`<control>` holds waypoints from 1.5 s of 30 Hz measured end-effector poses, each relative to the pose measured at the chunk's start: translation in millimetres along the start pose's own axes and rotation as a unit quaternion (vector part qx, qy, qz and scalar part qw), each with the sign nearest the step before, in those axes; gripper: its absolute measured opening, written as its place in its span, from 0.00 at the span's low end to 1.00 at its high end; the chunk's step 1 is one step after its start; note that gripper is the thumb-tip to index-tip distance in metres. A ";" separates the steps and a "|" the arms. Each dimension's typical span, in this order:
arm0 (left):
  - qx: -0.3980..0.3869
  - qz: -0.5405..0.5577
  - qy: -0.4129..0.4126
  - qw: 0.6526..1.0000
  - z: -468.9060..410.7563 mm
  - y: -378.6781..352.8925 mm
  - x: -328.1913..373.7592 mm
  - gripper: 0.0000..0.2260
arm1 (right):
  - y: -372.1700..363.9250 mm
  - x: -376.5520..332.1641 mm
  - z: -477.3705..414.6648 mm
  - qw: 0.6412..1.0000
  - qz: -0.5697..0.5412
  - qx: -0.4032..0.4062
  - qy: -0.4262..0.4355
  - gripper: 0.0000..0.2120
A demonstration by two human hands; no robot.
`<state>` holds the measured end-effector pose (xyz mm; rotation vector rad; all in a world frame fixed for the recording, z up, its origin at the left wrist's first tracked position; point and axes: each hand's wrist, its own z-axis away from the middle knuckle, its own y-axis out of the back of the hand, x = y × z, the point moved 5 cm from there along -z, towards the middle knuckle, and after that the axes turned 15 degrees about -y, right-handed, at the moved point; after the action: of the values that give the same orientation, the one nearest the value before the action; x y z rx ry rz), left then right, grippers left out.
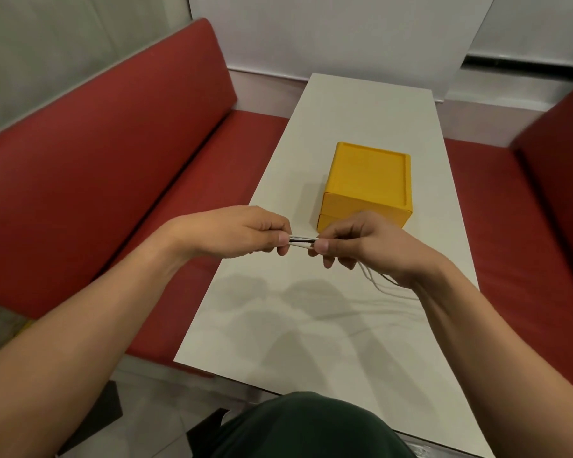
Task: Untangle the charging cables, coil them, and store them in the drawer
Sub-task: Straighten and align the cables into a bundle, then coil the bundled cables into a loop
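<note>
Above the near half of a white table [311, 325], the left hand [242, 231] and right hand [358, 241] each pinch one end of a short bundle of charging cables [303, 241]. The bundle runs left to right between the thumbs, and loose tails hang below the right hand. Just beyond, nearer the right hand, sits a yellow drawer box [368, 173], its drawer apparently closed.

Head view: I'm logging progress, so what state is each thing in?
charging cables: bunched straight between the hands, loose ends hanging over the table, not coiled.
left hand: pinches the cables.
right hand: pinches the cables.
yellow drawer box: standing on the table, drawer appears closed.
</note>
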<state>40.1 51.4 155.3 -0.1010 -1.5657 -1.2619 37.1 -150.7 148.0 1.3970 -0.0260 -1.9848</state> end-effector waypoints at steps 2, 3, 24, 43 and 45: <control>-0.001 -0.002 -0.004 1.000 0.4 1.5 1.0 0.12 | 2.7 -4.2 1.3 0.996 0.085 0.035 0.000 0.08; 0.002 0.006 -0.007 1.000 1.0 1.8 1.0 0.12 | 3.7 -6.4 2.1 0.990 0.134 0.052 -0.001 0.09; 0.052 0.272 0.082 0.957 4.8 -16.2 -6.4 0.10 | 32.6 -17.7 4.9 0.982 0.169 0.086 0.017 0.10; 0.029 0.402 -0.081 0.912 -19.1 -28.8 25.9 0.10 | 45.1 -52.8 26.5 0.974 0.209 0.029 0.083 0.06; 0.034 0.429 -0.084 0.899 -22.8 -34.6 26.0 0.08 | 48.2 -53.6 26.3 0.975 0.203 0.034 0.086 0.06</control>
<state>22.5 6.1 149.1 -0.7855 -1.4400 -0.5013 49.9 -167.4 221.8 1.4673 -0.2822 -1.5353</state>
